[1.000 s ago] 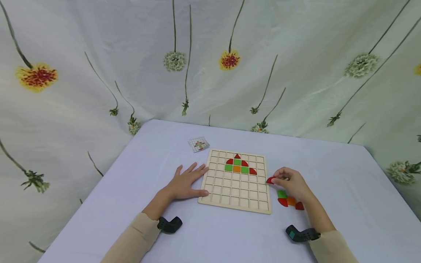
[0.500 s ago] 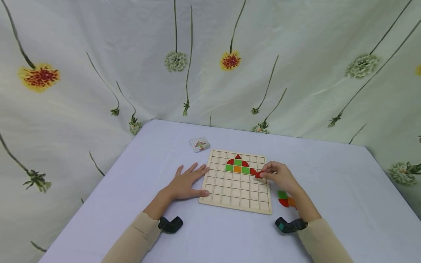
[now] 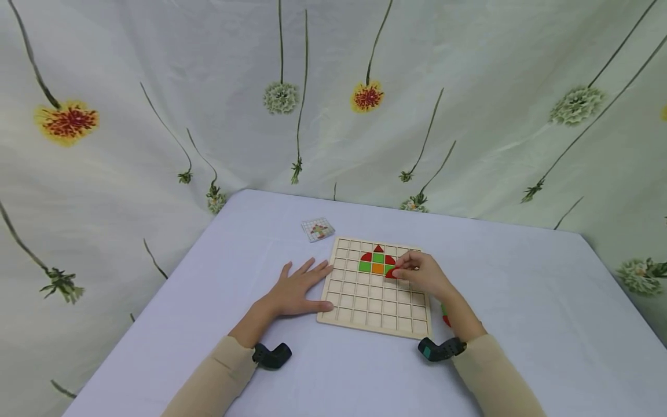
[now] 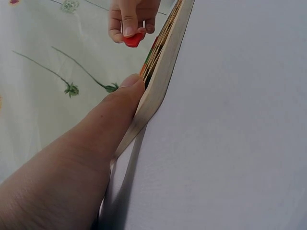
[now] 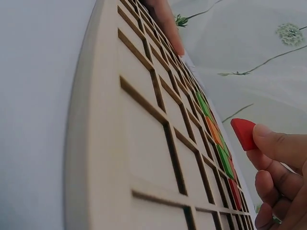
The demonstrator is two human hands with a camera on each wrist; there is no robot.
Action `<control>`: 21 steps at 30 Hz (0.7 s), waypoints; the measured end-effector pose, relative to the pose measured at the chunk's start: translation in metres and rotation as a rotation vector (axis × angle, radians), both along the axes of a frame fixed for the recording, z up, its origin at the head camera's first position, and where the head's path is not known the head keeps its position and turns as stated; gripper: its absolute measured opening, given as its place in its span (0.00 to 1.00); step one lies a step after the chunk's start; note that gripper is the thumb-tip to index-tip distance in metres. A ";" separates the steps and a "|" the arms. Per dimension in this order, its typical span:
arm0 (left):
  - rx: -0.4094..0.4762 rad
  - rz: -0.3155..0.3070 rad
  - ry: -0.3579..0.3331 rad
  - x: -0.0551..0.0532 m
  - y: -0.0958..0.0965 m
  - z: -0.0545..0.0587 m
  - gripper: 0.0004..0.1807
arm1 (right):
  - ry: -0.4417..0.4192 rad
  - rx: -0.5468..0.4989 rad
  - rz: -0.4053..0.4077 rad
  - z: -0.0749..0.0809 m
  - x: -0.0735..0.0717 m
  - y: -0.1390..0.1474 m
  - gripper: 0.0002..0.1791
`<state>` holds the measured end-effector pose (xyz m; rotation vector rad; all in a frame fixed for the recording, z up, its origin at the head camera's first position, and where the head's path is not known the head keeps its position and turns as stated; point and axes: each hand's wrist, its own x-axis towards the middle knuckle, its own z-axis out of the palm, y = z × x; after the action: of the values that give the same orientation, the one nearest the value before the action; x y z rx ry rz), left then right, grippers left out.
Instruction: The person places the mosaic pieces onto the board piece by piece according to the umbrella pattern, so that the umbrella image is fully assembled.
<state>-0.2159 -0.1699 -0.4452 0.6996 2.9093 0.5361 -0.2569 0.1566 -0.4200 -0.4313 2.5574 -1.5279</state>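
Observation:
My right hand [image 3: 424, 275] pinches a red quarter-circle tile [image 5: 243, 134] between thumb and fingers, held over the upper part of the wooden grid board [image 3: 365, 328]. In the right wrist view the tile is raised above the grid. Set in the board's upper cells are a red triangle [image 3: 378, 249], an orange square [image 3: 377, 269], green squares [image 3: 365, 266] and red quarter-circle tiles [image 3: 366, 256]. A further red tile [image 5: 235, 194] in the grid shows in the right wrist view. My left hand [image 3: 294, 292] lies with spread fingers at the board's left edge, its thumb on the rim.
Behind the board's left corner lies a small card [image 3: 318, 230] with a printed coloured grid pattern. Loose tiles [image 3: 446, 317] right of the board are mostly hidden by my right forearm. A white cloth covers the table [image 3: 333, 376]; a flowered curtain [image 3: 323, 133] hangs behind.
My right hand has carried the red quarter-circle tile leftward from beside the board's right edge to over its upper cells. The left hand stays at the board's left edge.

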 end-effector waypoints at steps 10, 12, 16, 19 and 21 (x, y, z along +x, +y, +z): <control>0.022 -0.015 0.001 -0.001 -0.001 -0.001 0.51 | 0.039 0.011 0.041 -0.003 -0.008 -0.018 0.08; 0.022 -0.014 0.004 0.000 -0.001 -0.001 0.51 | 0.040 0.003 0.051 -0.003 -0.009 -0.023 0.08; 0.017 -0.012 0.002 0.000 -0.001 0.000 0.51 | 0.027 -0.006 0.057 -0.003 -0.012 -0.031 0.08; 0.012 -0.009 -0.002 0.000 -0.001 -0.001 0.51 | 0.010 -0.016 0.060 -0.003 -0.014 -0.037 0.07; 0.010 -0.008 -0.003 0.000 -0.001 -0.001 0.51 | 0.006 -0.017 0.065 -0.004 -0.016 -0.040 0.07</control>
<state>-0.2161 -0.1705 -0.4463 0.7102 2.9016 0.5506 -0.2727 0.1161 -0.4239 -0.5166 2.5111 -1.5291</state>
